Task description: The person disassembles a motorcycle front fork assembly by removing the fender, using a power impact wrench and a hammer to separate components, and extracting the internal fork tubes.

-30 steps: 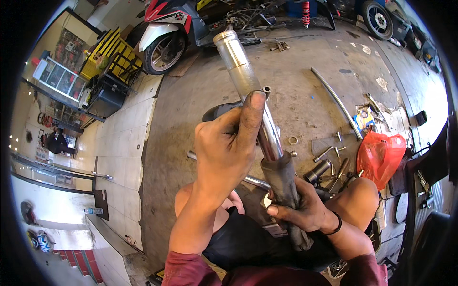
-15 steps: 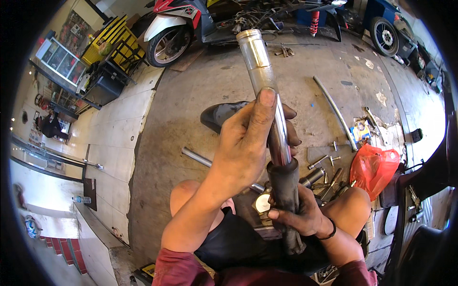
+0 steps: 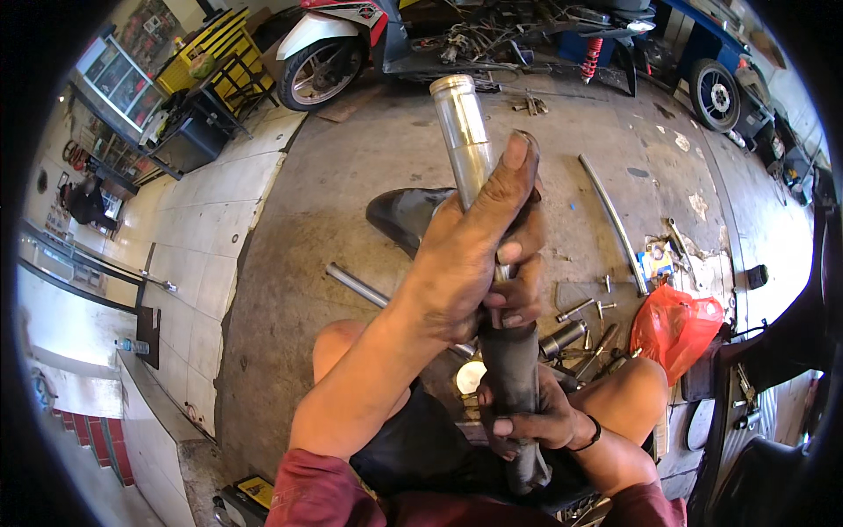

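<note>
Above my lap I hold a motorbike fork leg, tilted so its silver upper end (image 3: pixel 465 127) points away and slightly left. My left hand (image 3: pixel 465 255) wraps round its middle, thumb up along the tube, and covers most of the chrome there. The dark lower tube (image 3: pixel 512 369) starts just below those fingers. Lower down, my right hand (image 3: pixel 553 420) grips this dark tube near its bottom end, with the thumb across its front. A round pale-faced object (image 3: pixel 471 378) shows beside the dark tube, partly hidden.
A partly stripped scooter (image 3: pixel 386 48) stands ahead. On the floor lie a long metal tube (image 3: pixel 615 224), another tube (image 3: pixel 356 283), a dark curved panel (image 3: pixel 399 220) and a red plastic bag (image 3: pixel 674 325). Several tools, including a T-handle wrench (image 3: pixel 601 307), lie near my right knee.
My left hand has turned and closed more fully round the tube, now hiding chrome that showed before. The fork leg sits slightly lower in view. My right hand keeps its grip.
</note>
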The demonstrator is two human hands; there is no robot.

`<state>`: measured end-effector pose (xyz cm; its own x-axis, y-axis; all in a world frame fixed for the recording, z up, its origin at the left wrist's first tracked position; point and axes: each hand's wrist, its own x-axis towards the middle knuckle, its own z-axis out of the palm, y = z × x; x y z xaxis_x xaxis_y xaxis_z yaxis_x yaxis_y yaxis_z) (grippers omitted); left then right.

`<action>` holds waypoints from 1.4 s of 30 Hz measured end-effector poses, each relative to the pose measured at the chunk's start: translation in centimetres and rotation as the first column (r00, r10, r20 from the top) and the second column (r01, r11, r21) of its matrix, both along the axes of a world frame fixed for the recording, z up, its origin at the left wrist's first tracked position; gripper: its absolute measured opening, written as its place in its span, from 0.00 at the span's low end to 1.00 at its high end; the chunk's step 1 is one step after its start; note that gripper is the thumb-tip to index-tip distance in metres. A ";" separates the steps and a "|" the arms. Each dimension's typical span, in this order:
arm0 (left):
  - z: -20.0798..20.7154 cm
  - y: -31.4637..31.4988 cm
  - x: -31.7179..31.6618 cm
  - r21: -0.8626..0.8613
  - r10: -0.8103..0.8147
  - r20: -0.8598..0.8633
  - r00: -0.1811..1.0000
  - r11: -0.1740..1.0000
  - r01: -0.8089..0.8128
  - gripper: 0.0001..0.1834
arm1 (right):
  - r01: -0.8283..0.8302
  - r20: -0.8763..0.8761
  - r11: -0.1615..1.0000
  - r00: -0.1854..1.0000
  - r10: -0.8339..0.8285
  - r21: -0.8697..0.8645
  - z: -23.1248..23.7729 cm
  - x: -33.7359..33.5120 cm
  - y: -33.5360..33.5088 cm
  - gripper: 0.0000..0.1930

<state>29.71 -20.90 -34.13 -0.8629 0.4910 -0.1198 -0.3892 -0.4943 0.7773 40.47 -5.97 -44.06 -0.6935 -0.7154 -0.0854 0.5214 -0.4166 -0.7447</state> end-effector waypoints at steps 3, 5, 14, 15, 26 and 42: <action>0.8 -0.6 -0.4 0.063 0.053 0.007 0.999 0.997 -0.053 0.27 | -0.043 0.048 0.998 0.998 0.045 -0.040 -0.3 0.1 -0.3 0.16; 0.7 -1.4 -0.8 0.069 0.093 -0.021 0.995 0.993 -0.092 0.26 | -0.018 0.043 1.000 0.999 0.018 0.015 0.0 0.3 -0.8 0.15; 0.0 -2.1 -0.5 0.166 0.188 -0.117 0.975 0.972 -0.167 0.21 | 0.086 -0.170 0.964 0.984 -0.044 0.251 -0.5 0.4 -1.0 0.23; 0.0 -2.2 -0.5 0.169 0.187 -0.117 0.975 0.971 -0.166 0.21 | 0.091 -0.181 0.963 0.983 -0.045 0.254 -0.4 0.4 -1.0 0.23; -0.2 -2.3 0.4 -0.149 0.196 -0.299 0.934 0.957 -0.248 0.19 | 0.245 -0.308 0.910 0.941 -0.140 0.335 0.7 0.2 -0.7 0.16; -1.4 -3.3 1.6 -0.438 -0.037 -0.466 0.884 0.878 -0.195 0.46 | 0.548 -0.558 0.647 0.800 -0.221 0.530 0.0 0.3 -0.1 0.20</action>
<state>31.27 -24.21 -35.58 -0.9092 0.4054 0.0952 0.0830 -0.0477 0.9954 40.73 -6.05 -44.10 -0.9678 -0.2474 -0.0464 0.0067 0.1589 -0.9873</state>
